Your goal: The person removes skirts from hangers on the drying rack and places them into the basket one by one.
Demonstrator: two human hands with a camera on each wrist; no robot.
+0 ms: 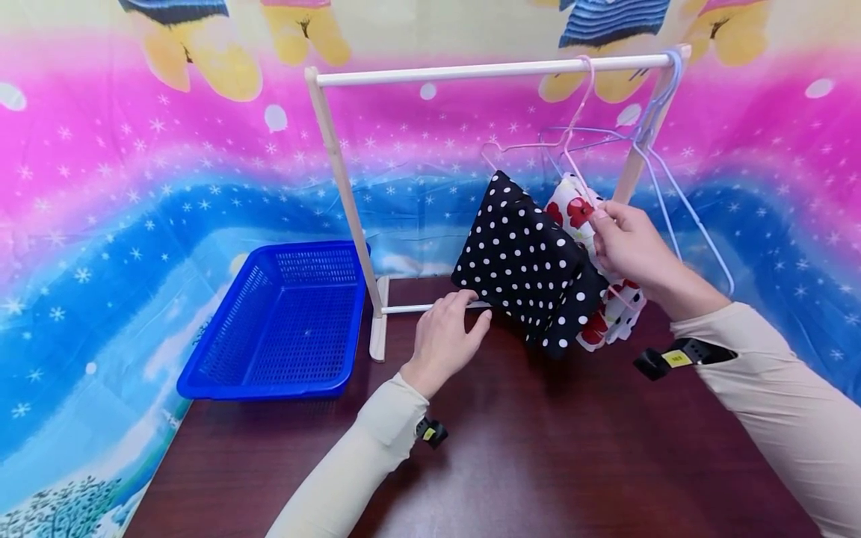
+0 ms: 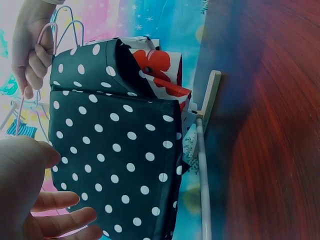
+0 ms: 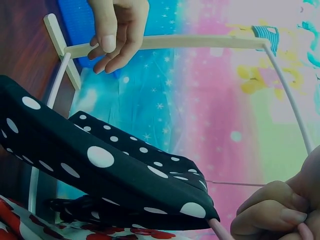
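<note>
A pink wire hanger [image 1: 568,142] hooks over the top bar of a wooden rack. A folded black cloth with white polka dots [image 1: 525,261] hangs on it. My right hand [image 1: 632,250] pinches the right arm of the pink hanger. My left hand [image 1: 447,332], fingers spread and loosely bent, is at the lower left of the polka-dot cloth; whether a fingertip touches it I cannot tell. Behind it hangs a white cloth with red flowers [image 1: 612,321], partly hidden. Lilac-blue hangers [image 1: 655,157] crowd the bar's right end.
The wooden rack [image 1: 341,179] stands on a dark red-brown table [image 1: 511,448]. To its left sits a blue plastic basket [image 1: 269,385] with perforated sides. A patterned pink and blue backdrop [image 1: 417,179] rises close behind the rack.
</note>
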